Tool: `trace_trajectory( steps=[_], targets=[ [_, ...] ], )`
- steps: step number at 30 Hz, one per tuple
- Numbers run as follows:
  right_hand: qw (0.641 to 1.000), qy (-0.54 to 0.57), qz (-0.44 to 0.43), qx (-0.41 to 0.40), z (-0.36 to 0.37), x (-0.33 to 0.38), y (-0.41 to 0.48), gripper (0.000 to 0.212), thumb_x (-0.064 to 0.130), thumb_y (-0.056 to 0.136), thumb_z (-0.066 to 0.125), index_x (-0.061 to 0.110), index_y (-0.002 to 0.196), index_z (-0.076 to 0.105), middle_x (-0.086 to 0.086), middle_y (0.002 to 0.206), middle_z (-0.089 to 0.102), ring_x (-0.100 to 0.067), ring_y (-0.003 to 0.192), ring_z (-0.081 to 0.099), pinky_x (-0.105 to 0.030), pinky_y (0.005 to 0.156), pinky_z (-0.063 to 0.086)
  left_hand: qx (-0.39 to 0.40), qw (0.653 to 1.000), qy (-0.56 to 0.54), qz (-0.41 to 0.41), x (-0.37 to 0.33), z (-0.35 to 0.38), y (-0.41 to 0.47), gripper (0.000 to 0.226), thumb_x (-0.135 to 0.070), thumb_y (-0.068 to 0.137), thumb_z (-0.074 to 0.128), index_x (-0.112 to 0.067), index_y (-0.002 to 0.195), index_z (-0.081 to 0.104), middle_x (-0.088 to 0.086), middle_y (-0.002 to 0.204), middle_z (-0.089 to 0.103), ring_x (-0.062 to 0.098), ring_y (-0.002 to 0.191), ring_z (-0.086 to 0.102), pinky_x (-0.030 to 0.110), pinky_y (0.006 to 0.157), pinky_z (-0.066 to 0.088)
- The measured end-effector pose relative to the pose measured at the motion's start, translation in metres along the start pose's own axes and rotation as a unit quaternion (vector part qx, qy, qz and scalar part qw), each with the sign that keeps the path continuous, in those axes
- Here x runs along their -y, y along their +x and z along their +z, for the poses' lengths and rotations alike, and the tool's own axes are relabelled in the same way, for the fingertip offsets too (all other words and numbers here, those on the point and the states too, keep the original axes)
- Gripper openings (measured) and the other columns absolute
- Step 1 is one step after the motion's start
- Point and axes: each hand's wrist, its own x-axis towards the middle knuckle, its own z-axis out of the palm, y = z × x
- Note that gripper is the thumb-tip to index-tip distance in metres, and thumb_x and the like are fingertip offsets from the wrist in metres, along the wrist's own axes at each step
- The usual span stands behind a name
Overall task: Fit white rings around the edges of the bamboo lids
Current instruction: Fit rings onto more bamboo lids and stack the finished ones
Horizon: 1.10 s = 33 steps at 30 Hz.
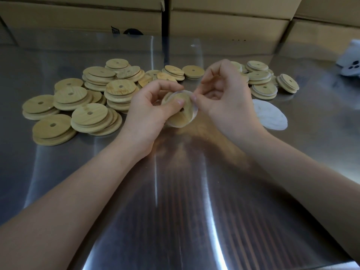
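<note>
Just above a steel table [175, 201], both hands work on one bamboo lid [186, 114], held off the surface at the centre of the view. The left hand [152, 110] grips the lid, thumb pressed on its face close to the small centre hole, fingers curled behind. The right hand [224, 94] pinches the white ring [195, 113] at the lid's upper right rim.

From my remote seat I judge the lid light, stiff and smooth. It is a disc that should take a firm squeeze across face and back without harm, but it could slide from dry fingers. The ring looks thin, soft and stretchy, so I would hold it by small pinches at the rim and walk it round. Tugged from one spot, it may spring back off the edge.

To the left lie bare lids [89, 115] in a heap. To the right sit finished lids [261, 84], which appear to carry rings, and a pale heap of loose rings [270, 115] lies near the right wrist.

Hidden from me are the lid's back and its left rim, both behind the left hand, so I cannot tell how far round the ring is seated. A white object [350, 63] at the right edge is cut off and blurred, and I cannot name it. Cardboard boxes [224, 24] close the background.
</note>
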Motion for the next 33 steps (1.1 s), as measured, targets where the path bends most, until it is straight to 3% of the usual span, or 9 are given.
trace_trajectory(
  steps=[4, 10, 22, 25, 27, 31, 33],
  targets=[
    [0.999, -0.017, -0.041, 0.015, -0.0017, 0.0008, -0.0004, 0.040, 0.002, 0.079, 0.068, 0.031, 0.086, 0.041, 0.002, 0.072, 0.063, -0.022, 0.071, 0.065, -0.040, 0.069, 0.056, 0.009, 0.992, 0.108, 0.059, -0.0024, 0.0000, 0.0013, 0.029, -0.002, 0.086, 0.068, -0.029, 0.094, 0.065, -0.005, 0.091, 0.072, 0.010, 0.089, 0.070, 0.029, 0.079, 0.057],
    [0.999, -0.009, -0.006, 0.052, -0.0048, 0.0014, 0.0050, 0.041, -0.001, 0.080, 0.066, 0.027, 0.086, 0.037, 0.000, 0.068, 0.066, -0.026, 0.068, 0.066, -0.048, 0.071, 0.056, -0.018, 0.995, 0.086, 0.041, -0.0058, 0.0023, 0.0033, 0.037, 0.006, 0.086, 0.064, -0.030, 0.095, 0.070, -0.010, 0.098, 0.073, 0.006, 0.098, 0.068, 0.023, 0.087, 0.054],
    [0.997, 0.031, 0.022, 0.069, -0.0073, 0.0003, 0.0044, 0.037, -0.003, 0.082, 0.069, 0.021, 0.087, 0.042, -0.007, 0.074, 0.070, -0.032, 0.071, 0.067, -0.048, 0.073, 0.057, -0.020, 0.999, 0.044, -0.019, -0.0050, 0.0016, 0.0003, 0.032, 0.004, 0.090, 0.060, -0.025, 0.097, 0.072, 0.001, 0.105, 0.072, 0.017, 0.104, 0.067, 0.044, 0.094, 0.055],
    [0.995, 0.054, 0.039, 0.071, -0.0055, -0.0003, 0.0042, 0.035, -0.004, 0.082, 0.069, 0.021, 0.087, 0.043, -0.008, 0.073, 0.068, -0.031, 0.066, 0.064, -0.040, 0.069, 0.060, -0.038, 0.999, 0.016, -0.026, -0.0047, 0.0004, 0.0017, 0.029, 0.004, 0.090, 0.059, -0.022, 0.096, 0.070, 0.005, 0.106, 0.071, 0.022, 0.105, 0.066, 0.046, 0.093, 0.055],
    [0.993, 0.078, 0.056, 0.074, -0.0049, -0.0006, 0.0047, 0.036, -0.006, 0.082, 0.068, 0.019, 0.087, 0.044, -0.006, 0.070, 0.067, -0.022, 0.062, 0.062, -0.034, 0.066, 0.059, -0.047, 0.998, -0.004, -0.030, -0.0044, -0.0007, 0.0027, 0.028, 0.004, 0.090, 0.059, -0.021, 0.095, 0.069, 0.005, 0.105, 0.070, 0.021, 0.103, 0.066, 0.045, 0.092, 0.055],
    [0.992, 0.086, 0.067, 0.068, -0.0038, -0.0007, 0.0042, 0.037, -0.007, 0.081, 0.069, 0.019, 0.088, 0.044, -0.009, 0.072, 0.066, -0.021, 0.065, 0.059, -0.046, 0.075, 0.055, -0.043, 0.998, -0.017, -0.030, -0.0034, -0.0019, 0.0017, 0.025, 0.000, 0.084, 0.064, -0.022, 0.096, 0.068, 0.008, 0.105, 0.069, 0.023, 0.101, 0.065, 0.048, 0.090, 0.055],
    [0.993, 0.083, 0.062, 0.064, -0.0041, -0.0006, 0.0035, 0.037, -0.007, 0.081, 0.068, 0.020, 0.089, 0.044, -0.011, 0.074, 0.067, -0.023, 0.066, 0.059, -0.049, 0.078, 0.054, -0.020, 0.999, 0.004, -0.029, -0.0034, -0.0004, 0.0000, 0.026, -0.006, 0.081, 0.069, -0.023, 0.099, 0.068, 0.011, 0.106, 0.069, 0.022, 0.097, 0.066, 0.042, 0.085, 0.057]
  ],
)
